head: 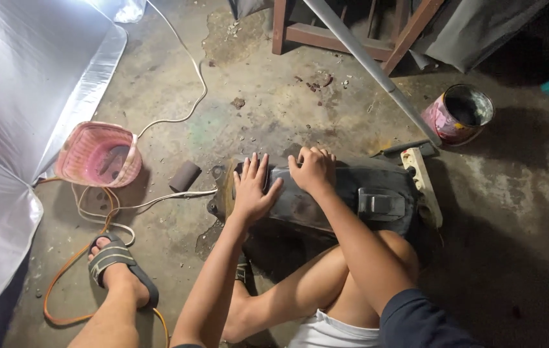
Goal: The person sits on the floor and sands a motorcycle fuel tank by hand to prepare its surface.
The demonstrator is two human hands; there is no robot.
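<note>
A dark, curved, dusty panel [345, 196] with a raised clip-like bracket [381, 205] lies on the concrete floor in front of my knees. My left hand [253, 187] lies flat on its left part, fingers spread. My right hand [313, 169] presses on the panel's top edge with the fingers curled over it; whether something small is under those fingers I cannot tell. A rusty round piece [224, 190] sits against the panel's left end.
A pink woven basket [99, 154] stands at the left, with white and orange cables [103, 209] trailing past my sandalled foot [119, 267]. A small brown cylinder [185, 176], a paint-stained can [458, 114], a power strip [421, 183], a metal pole [377, 71] and a wooden frame [345, 35] surround the spot.
</note>
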